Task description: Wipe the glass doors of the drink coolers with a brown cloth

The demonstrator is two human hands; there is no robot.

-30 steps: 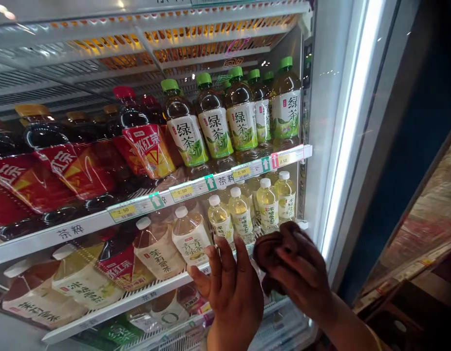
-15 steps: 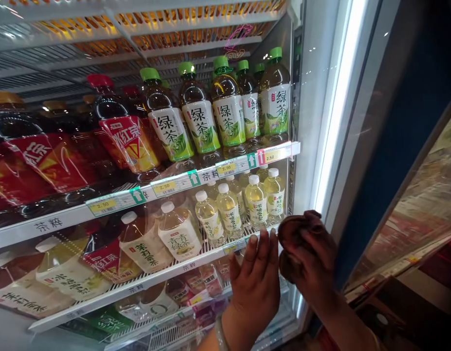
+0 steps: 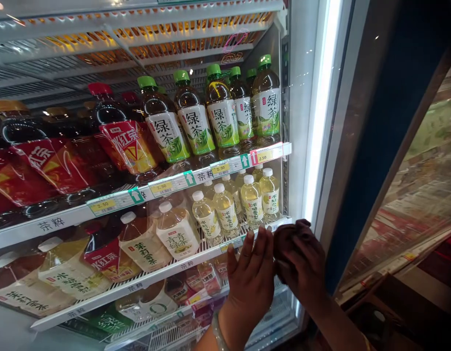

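Note:
My left hand (image 3: 252, 273), with a pale bangle (image 3: 218, 332) on the wrist, lies flat with fingers stretched upward against what looks like the cooler's glass door. Beside it on the right, my right hand (image 3: 306, 265) presses a bunched dark brown cloth (image 3: 284, 241) to the same surface, its fingers wrapped around the fabric. Behind the glass, just above the fingertips, stand small bottles of pale yellow drink (image 3: 252, 201) with white caps. Parts of the lower shelves are hidden behind both hands.
Green-capped tea bottles (image 3: 225, 122) and red-labelled tea bottles (image 3: 126, 141) line the upper shelf. Larger bottles (image 3: 176, 234) stand lower left. A bright light strip (image 3: 322, 107) runs down the cooler's right side, next to a dark blue frame (image 3: 379, 146). Reflective glass (image 3: 422, 170) lies further right.
The view has shifted slightly, so the cooler's right side sits further left. The cloth under my right hand has changed its folds and sits a little lower. My left hand stays flat.

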